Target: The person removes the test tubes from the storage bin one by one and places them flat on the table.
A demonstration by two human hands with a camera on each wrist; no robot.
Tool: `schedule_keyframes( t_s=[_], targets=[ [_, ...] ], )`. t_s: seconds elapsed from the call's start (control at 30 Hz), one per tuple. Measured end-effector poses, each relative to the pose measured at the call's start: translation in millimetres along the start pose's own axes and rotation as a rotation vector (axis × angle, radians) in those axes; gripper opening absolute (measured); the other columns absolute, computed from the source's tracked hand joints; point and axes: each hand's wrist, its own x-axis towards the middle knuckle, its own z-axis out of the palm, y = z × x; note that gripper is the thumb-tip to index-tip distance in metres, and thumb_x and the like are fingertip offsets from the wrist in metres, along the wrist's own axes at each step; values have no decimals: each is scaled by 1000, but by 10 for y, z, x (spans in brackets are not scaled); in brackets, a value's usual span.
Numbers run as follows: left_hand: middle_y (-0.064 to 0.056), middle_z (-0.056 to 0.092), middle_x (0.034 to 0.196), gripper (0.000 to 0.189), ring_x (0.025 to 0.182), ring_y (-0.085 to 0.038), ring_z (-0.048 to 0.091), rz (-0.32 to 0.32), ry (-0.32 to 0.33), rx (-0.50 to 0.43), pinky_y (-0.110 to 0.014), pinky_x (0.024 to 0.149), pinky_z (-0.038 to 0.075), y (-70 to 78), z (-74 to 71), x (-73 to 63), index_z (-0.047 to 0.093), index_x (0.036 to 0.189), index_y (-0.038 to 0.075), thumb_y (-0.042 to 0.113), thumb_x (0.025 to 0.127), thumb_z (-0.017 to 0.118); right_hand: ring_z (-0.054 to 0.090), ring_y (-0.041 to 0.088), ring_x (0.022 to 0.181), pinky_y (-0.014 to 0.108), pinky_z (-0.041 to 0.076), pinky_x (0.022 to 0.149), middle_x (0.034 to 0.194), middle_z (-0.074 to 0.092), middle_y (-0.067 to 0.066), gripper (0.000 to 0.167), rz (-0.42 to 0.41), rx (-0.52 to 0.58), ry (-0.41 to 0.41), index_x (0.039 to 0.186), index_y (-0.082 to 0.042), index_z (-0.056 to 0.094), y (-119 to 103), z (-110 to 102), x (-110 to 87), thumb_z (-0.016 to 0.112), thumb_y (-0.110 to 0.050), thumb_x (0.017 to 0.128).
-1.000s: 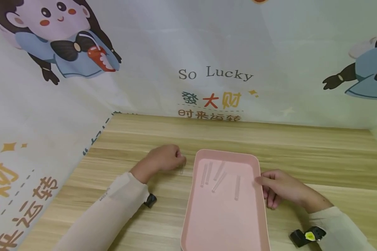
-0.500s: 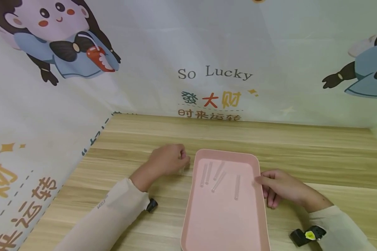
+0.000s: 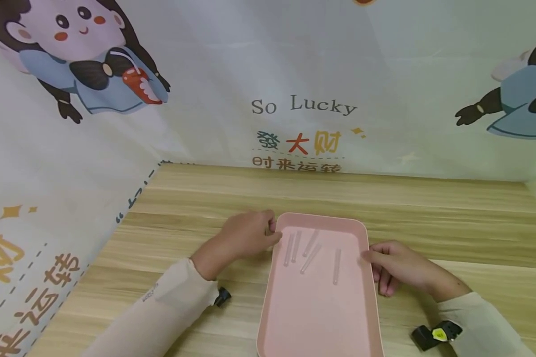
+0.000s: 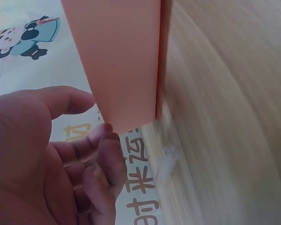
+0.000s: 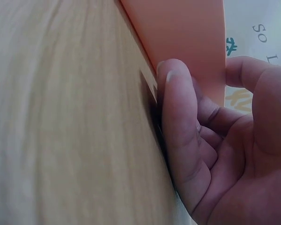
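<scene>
A shallow pink tray (image 3: pixel 317 312) lies lengthwise on the table, with several clear tubes (image 3: pixel 337 267) in its far half. My left hand (image 3: pixel 243 235) is at its far left corner. In the left wrist view the thumb reaches the rim and the curled fingers (image 4: pixel 110 159) meet the outside of the tray wall. One more clear tube (image 4: pixel 167 164) lies on the wood beside the tray there; the head view hides it behind the hand. My right hand (image 3: pixel 404 267) grips the right side, its thumb (image 5: pixel 243 72) over the rim and its fingers low against the wall.
The wooden table (image 3: pixel 205 188) ends at a printed cloth backdrop (image 3: pixel 205 99) behind and on the left. Black wrist cameras (image 3: pixel 435 336) sit at both sleeve cuffs. Bare wood shows on both sides of the tray.
My left hand has moved right, from apart from the tray to its far left corner. The clear tube seen under that hand earlier has dropped from sight in the head view. My right hand stays put.
</scene>
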Motion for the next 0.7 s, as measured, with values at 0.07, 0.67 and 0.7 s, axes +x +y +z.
schedule_keyframes(
  t_s=[0.07, 0.67, 0.7],
  targets=[
    [4, 56, 68, 20, 60, -14, 51, -1, -1, 11, -31, 56, 39, 10, 13, 7, 56, 88, 20, 38, 95, 62, 59, 8, 47, 29, 54, 49, 64, 59, 2, 38, -2, 0, 1, 83, 0, 56, -1, 2, 3, 47, -30, 104],
    [5, 60, 75, 19, 67, -15, 56, -7, -72, 50, -34, 59, 42, 143, 141, 102, 59, 88, 21, 39, 93, 60, 58, 7, 45, 29, 54, 48, 63, 58, 2, 37, -1, -13, 10, 82, 0, 56, -26, 6, -15, 47, -30, 104],
    [5, 61, 76, 19, 67, -15, 56, -12, -78, 57, -34, 59, 42, 149, 146, 107, 59, 88, 21, 40, 93, 60, 58, 7, 46, 29, 54, 48, 63, 58, 2, 37, -1, -13, 10, 83, 0, 56, -28, 6, -15, 47, -29, 104]
  ],
)
